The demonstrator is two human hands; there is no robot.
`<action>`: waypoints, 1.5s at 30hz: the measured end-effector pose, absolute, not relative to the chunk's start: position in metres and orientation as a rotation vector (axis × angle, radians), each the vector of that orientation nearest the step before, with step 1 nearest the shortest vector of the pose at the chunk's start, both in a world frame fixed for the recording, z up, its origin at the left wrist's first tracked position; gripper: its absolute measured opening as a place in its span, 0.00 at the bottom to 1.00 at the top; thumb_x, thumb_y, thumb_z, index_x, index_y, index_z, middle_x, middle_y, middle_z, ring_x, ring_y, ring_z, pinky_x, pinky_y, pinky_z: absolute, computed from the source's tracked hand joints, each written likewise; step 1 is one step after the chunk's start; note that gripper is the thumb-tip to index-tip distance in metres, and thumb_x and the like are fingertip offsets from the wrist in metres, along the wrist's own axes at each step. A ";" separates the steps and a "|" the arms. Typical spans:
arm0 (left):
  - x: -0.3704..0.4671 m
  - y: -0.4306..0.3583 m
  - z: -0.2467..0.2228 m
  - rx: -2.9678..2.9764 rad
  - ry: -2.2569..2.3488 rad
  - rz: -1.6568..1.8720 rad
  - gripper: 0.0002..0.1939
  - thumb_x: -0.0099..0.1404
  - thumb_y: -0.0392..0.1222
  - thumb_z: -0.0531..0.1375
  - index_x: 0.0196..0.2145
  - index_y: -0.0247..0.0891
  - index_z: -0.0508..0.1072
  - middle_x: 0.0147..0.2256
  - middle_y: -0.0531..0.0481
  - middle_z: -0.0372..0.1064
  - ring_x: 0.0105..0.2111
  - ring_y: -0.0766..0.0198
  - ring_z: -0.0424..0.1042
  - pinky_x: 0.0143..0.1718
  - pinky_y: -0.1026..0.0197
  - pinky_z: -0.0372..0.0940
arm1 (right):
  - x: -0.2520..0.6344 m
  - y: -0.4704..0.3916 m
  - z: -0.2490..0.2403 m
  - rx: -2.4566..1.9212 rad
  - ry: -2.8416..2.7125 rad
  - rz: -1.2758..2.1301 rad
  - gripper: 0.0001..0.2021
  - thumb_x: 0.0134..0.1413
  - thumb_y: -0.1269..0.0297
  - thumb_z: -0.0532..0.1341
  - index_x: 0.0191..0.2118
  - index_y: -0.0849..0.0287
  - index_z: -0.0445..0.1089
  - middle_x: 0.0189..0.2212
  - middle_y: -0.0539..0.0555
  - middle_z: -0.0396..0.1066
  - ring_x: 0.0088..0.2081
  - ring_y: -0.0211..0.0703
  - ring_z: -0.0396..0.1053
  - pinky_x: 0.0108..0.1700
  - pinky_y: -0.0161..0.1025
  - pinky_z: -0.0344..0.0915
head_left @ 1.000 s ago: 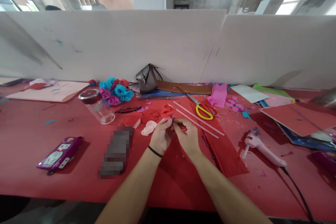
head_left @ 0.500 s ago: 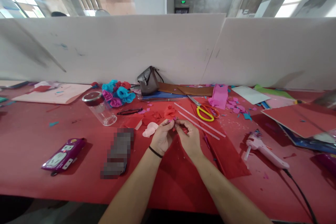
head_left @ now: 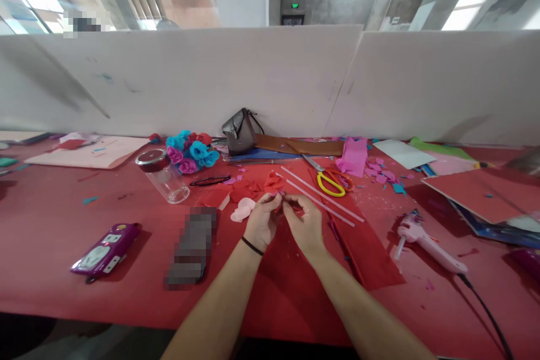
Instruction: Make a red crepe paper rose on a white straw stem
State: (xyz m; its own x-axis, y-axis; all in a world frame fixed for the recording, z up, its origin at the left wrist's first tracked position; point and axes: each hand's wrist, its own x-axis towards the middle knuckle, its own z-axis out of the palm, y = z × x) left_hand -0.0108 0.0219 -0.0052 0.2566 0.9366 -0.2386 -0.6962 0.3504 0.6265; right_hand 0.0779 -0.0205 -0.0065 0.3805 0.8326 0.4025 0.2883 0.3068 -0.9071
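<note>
My left hand (head_left: pixel 262 224) and my right hand (head_left: pixel 306 224) meet at the fingertips above the red sheet, both closed in a pinch. Between them shows a small magenta paper piece (head_left: pixel 278 194), mostly covered by the fingers. Right beyond the fingertips is a crumpled red paper flower (head_left: pixel 274 181); I cannot tell whether it touches them. Pale pink paper petals (head_left: pixel 242 210) lie left of my left hand, with red paper pieces (head_left: pixel 240 190) behind. Two clear glue sticks (head_left: pixel 320 202) lie slantwise beyond my right hand, near yellow-handled scissors (head_left: pixel 331 184).
A pink glue gun (head_left: pixel 430 247) with a cord lies at right. Blue, magenta and red paper flowers (head_left: pixel 194 152) stand behind a tilted glass jar (head_left: pixel 166 177). A purple power strip (head_left: pixel 107 250) and a blurred dark object (head_left: pixel 193 247) lie at left. A grey pouch (head_left: pixel 239 132) leans against the white partition.
The fingertips shift slightly around the small magenta piece, and less of the red flower shows above them. The view moves a little; the things on the table stay put.
</note>
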 end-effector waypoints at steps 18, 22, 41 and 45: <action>-0.013 0.015 0.004 0.468 0.664 1.047 0.12 0.45 0.29 0.68 0.23 0.36 0.68 0.24 0.54 0.69 0.25 0.69 0.69 0.29 0.66 0.64 | 0.082 -0.022 0.004 -1.126 -1.091 0.629 0.07 0.47 0.62 0.63 0.33 0.57 0.70 0.30 0.51 0.71 0.32 0.40 0.67 0.38 0.38 0.66; -0.013 0.016 0.001 0.493 0.638 1.049 0.12 0.45 0.31 0.69 0.23 0.36 0.67 0.22 0.55 0.66 0.22 0.71 0.66 0.26 0.67 0.61 | 0.081 -0.021 0.002 -1.124 -1.042 0.664 0.08 0.46 0.59 0.64 0.31 0.57 0.71 0.29 0.50 0.71 0.31 0.39 0.67 0.36 0.38 0.66; -0.012 0.019 -0.001 0.335 0.579 0.960 0.07 0.51 0.33 0.64 0.24 0.34 0.67 0.20 0.55 0.62 0.19 0.73 0.59 0.23 0.68 0.57 | 0.081 -0.013 0.001 -0.914 -0.774 1.089 0.11 0.36 0.60 0.70 0.29 0.56 0.74 0.21 0.46 0.70 0.23 0.35 0.66 0.27 0.35 0.66; -0.013 0.018 0.001 0.321 0.592 0.938 0.06 0.51 0.30 0.62 0.23 0.34 0.67 0.20 0.55 0.62 0.18 0.74 0.58 0.22 0.69 0.56 | 0.084 -0.012 0.002 -0.912 -0.808 1.105 0.09 0.35 0.61 0.70 0.24 0.57 0.73 0.20 0.45 0.69 0.23 0.33 0.65 0.28 0.33 0.64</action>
State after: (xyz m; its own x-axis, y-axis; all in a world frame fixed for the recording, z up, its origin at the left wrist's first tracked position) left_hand -0.0127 0.0184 0.0011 0.4500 0.8281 -0.3342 -0.6582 0.5605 0.5027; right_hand 0.0836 -0.0116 0.0023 0.2560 0.9625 0.0902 -0.3772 0.1854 -0.9074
